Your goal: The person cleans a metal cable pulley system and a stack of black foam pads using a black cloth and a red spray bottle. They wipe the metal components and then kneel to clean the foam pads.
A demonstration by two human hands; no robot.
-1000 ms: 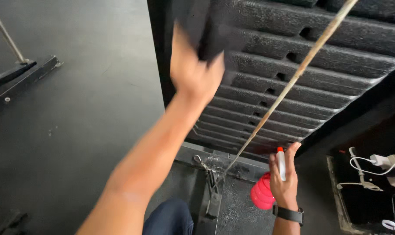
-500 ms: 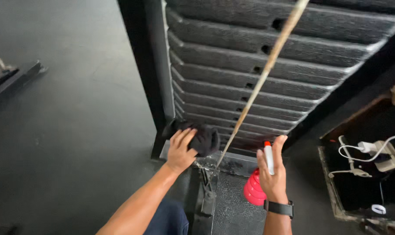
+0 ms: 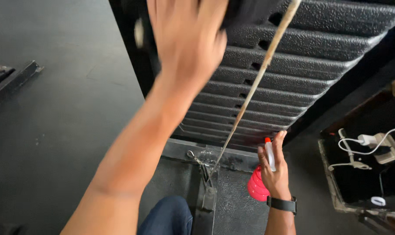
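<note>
Since the frame half a second back, left hand (image 3: 186, 41) has risen from the foot of the weight stack (image 3: 289, 74) to its upper plates, carrying the dark cloth (image 3: 245, 9) with it; right hand (image 3: 273, 172) has barely shifted.

Left hand: blurred by motion, fingers spread flat and pressing the cloth against the top plates. Only a corner of the cloth shows past the fingers at the upper edge of view.

Right hand: fingers closed around the neck of a red spray bottle (image 3: 257, 186), white trigger head with orange tip uppermost, held low beside the base frame (image 3: 208, 156).

Risks, as judged:
- Left forearm sweeps just beside the taut cable (image 3: 254, 87); a wide stroke could catch it and drag the cloth off the plates.
- Fingertips could slip into a pin hole or the gap between plates, since the hand moves fast over ribbed edges.
- Spray nozzle points toward the stack's lower plates; a squeeze could send mist drifting right, toward the power adapter and white cords (image 3: 371, 146) in the tray (near, not touching).

Count:
- Hands: two.
- Cloth: one.
- Spray bottle: one.
- Cable: one, shackled at the base.
- Plates: about ten visible, upper ones cut off, so no firm total.
- Wristwatch (image 3: 282, 203): one, on the right wrist.
- Adapters: one clearly.
</note>
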